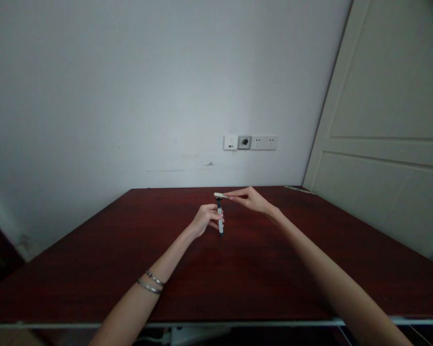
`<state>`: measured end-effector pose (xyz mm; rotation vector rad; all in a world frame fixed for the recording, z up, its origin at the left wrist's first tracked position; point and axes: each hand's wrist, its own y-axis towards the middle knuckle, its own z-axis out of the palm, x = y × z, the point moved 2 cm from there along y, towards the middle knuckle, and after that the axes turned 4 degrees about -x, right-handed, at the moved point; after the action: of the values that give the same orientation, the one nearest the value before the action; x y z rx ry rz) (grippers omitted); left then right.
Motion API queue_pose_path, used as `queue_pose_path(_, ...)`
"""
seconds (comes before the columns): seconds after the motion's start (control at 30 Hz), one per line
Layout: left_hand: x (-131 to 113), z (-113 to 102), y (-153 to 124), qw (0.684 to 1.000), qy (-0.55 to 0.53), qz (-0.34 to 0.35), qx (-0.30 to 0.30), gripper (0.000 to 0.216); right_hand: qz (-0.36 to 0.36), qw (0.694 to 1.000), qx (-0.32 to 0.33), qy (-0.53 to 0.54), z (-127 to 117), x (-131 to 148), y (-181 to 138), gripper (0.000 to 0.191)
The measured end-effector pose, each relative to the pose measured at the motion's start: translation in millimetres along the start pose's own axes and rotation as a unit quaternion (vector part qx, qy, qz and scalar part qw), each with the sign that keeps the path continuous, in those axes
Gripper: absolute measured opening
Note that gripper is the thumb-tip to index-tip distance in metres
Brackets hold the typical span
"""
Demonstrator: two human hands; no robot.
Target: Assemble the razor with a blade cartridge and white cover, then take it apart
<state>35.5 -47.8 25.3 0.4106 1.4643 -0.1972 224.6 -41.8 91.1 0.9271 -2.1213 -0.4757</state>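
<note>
My left hand [206, 218] is closed round the handle of an upright razor [220, 223]. The razor has a light grey handle with a dark lower end and a dark neck. A small, flat white piece [218, 195] lies against the top of the razor, covering much of its head. The fingertips of my right hand [250, 198] pinch this white piece from the right side. Both hands are above the middle of the dark red tabletop [159, 250]. Whether the white piece is attached to the razor or merely touches it, I cannot tell.
Behind the tabletop rises a pale wall [147, 96] with a row of white sockets [264, 142] and a grey-framed outlet [244, 142]. A panelled white door [382, 115] stands along the right. The table's front edge [274, 323] runs beneath my forearms.
</note>
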Motion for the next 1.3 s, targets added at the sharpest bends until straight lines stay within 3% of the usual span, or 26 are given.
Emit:
queue_pose_path(0.17, -1.7, 0.1, 0.0, 1.0, 0.007, -0.005, -0.001, 0.024, -0.005, 0.999, -0.042, 0.013, 2.8, -0.7, -1.5, 0.031)
queue_pose_path(0.3, -1.5, -0.5, 0.1, 1.0, 0.009, -0.004, 0.001, 0.022, -0.006, 0.999, 0.007, 0.035, 7.0, 0.7, -2.1, 0.031)
queue_pose_path(0.43, -1.2, -0.6, 0.1, 1.0, 0.011, -0.008, 0.0, 0.022, 0.01, 0.999, -0.034, 0.038, 6.5, -2.2, -3.0, 0.03)
queue_pose_path(0.57, -2.1, 0.1, -0.4, 1.0, 0.009, -0.007, 0.003, 0.021, 0.002, 0.997, -0.005, 0.077, 7.9, -4.5, -6.3, 0.031)
queue_pose_path(0.7, -2.3, -0.3, -0.5, 1.0, 0.012, -0.008, 0.005, 0.021, 0.015, 0.995, -0.048, 0.09, 6.9, -5.3, -10.8, 0.03)
queue_pose_path(0.83, -0.9, -1.7, 0.5, 1.0, 0.012, -0.005, 0.005, 0.021, 0.026, 0.994, -0.015, 0.103, 9.1, -8.5, -15.2, 0.031)
queue_pose_path(1.03, 4.8, -3.9, 4.0, 1.0, 0.013, -0.004, 0.024, 0.023, 0.094, 0.979, -0.161, 0.084, 8.5, -20.2, -25.0, 0.038)
queue_pose_path(1.2, 9.3, -1.1, 4.0, 0.998, -0.003, -0.011, 0.068, 0.029, 0.168, 0.956, -0.129, 0.204, 30.9, -8.3, -38.3, 0.052)
queue_pose_path(1.3, 8.8, 2.1, 2.0, 0.997, -0.012, -0.014, 0.075, 0.031, 0.159, 0.96, -0.122, 0.196, 40.1, 2.1, -43.2, 0.051)
